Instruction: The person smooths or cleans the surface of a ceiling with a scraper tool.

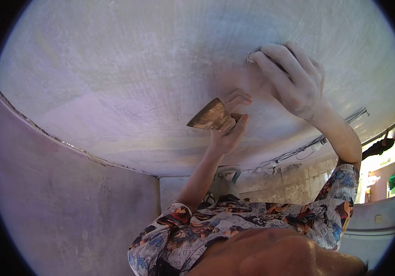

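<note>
A scraper with a wide, stained blade point(210, 115) is in my left hand point(228, 131), its handle between thumb and fingers. The blade points left in front of a pale, streaked plaster surface point(128, 69). Up and to the right of it, my right hand point(294, 80) is against the same surface, dusted white, with bent fingers. At its fingertips a small whitish, crumpled piece point(250, 58) shows; what it is cannot be made out.
A cracked joint point(75, 148) separates the plaster from a purplish-grey wall point(68, 198) at left. Loose cables point(298, 149) run along the lower right. Beyond, a person in dark clothing point(380, 146) is at a bright opening, near a green object point(394, 180). The patterned shirt is below.
</note>
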The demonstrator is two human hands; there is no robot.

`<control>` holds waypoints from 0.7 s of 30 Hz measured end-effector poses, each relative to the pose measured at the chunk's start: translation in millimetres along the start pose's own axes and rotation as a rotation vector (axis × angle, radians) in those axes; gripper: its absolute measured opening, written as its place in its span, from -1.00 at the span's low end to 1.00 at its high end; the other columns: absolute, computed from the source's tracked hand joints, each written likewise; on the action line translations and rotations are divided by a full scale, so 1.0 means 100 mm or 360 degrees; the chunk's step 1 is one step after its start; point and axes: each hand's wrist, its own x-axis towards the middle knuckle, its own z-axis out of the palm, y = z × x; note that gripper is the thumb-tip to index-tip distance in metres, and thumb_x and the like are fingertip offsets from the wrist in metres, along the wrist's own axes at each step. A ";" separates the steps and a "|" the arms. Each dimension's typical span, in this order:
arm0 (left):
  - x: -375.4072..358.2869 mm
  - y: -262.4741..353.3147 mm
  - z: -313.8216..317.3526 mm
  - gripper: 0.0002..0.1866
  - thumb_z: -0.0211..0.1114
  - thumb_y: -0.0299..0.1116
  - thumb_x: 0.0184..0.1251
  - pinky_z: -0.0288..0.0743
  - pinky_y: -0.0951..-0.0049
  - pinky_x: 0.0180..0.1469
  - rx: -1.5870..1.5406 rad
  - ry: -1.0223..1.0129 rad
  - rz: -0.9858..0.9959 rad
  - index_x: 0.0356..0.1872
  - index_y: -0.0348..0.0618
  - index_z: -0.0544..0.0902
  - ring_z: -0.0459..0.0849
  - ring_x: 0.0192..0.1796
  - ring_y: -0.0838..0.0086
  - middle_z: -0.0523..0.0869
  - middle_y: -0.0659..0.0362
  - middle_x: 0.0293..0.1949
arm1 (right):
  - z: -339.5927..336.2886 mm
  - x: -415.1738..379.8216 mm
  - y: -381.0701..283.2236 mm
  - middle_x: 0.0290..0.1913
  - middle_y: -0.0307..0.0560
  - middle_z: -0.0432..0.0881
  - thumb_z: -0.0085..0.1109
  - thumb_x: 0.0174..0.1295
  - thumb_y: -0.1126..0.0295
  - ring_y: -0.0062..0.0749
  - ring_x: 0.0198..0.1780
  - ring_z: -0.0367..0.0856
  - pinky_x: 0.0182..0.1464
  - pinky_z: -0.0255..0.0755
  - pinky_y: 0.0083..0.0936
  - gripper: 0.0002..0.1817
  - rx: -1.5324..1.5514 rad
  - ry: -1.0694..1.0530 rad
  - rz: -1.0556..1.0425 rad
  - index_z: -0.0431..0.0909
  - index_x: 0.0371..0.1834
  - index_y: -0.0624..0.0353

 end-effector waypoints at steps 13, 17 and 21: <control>-0.11 0.20 0.04 -0.75 0.04 -0.63 0.43 0.20 0.61 -0.66 -0.0419 0.0277 -0.0072 0.07 -0.39 0.49 0.27 -0.71 0.71 0.59 0.07 -0.24 | 0.13 -0.03 -0.22 -0.19 -0.34 0.56 0.29 -0.16 0.37 -0.56 -0.22 0.56 -0.50 0.39 -0.71 -0.77 0.0118 -0.0004 0.0047 0.63 -0.35 0.09; -0.09 0.34 -0.26 -0.86 0.06 -0.55 0.42 0.16 0.58 -0.74 -0.0268 0.0467 0.0058 -0.13 -0.41 0.53 0.22 -0.79 0.68 0.60 -0.04 -0.12 | 0.03 -0.14 -0.16 -0.16 -0.31 0.57 0.26 -0.14 0.38 -0.53 -0.19 0.56 -0.51 0.39 -0.69 -0.76 0.0208 -0.0024 0.0034 0.65 -0.33 0.11; -0.07 0.42 -0.46 -0.89 0.07 -0.53 0.41 0.11 0.59 -0.76 -0.0072 0.0517 0.0096 -0.24 -0.37 0.54 0.21 -0.80 0.70 0.60 -0.03 -0.30 | 0.03 -0.38 -0.09 -0.10 -0.28 0.56 0.20 -0.16 0.37 -0.53 -0.14 0.55 -0.51 0.40 -0.68 -0.73 0.0023 -0.0111 0.0007 0.66 -0.31 0.12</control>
